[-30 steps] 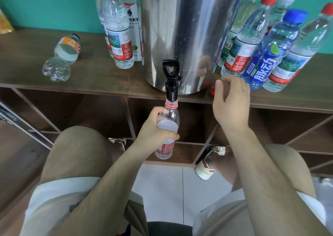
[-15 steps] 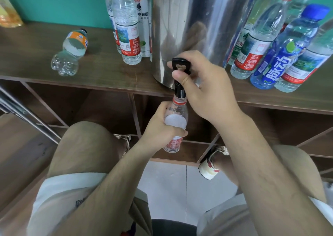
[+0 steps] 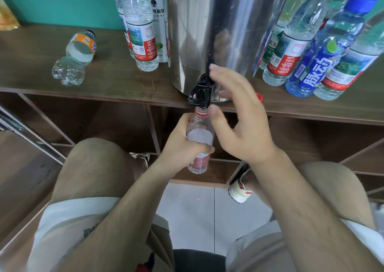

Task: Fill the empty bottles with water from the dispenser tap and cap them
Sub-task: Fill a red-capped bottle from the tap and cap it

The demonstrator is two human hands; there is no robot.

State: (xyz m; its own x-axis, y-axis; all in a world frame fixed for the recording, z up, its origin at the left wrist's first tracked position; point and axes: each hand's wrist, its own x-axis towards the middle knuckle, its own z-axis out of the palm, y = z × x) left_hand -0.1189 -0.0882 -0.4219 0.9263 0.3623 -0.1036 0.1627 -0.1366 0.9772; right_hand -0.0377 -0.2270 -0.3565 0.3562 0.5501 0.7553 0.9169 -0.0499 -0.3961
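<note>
So that water can drop straight in, the left grip (image 3: pixel 178 145) holds the bottle (image 3: pixel 200 135) tight under the black tap (image 3: pixel 199 94), mid-frame. The right grip (image 3: pixel 239 126) is loose, fingers spread beside the tap.

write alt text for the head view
A person's left hand grips a clear bottle under the black tap of a steel dispenser, while the right hand hovers open beside the tap. More bottles stand on the wooden shelf; an orange-labelled bottle lies on its side.
</note>
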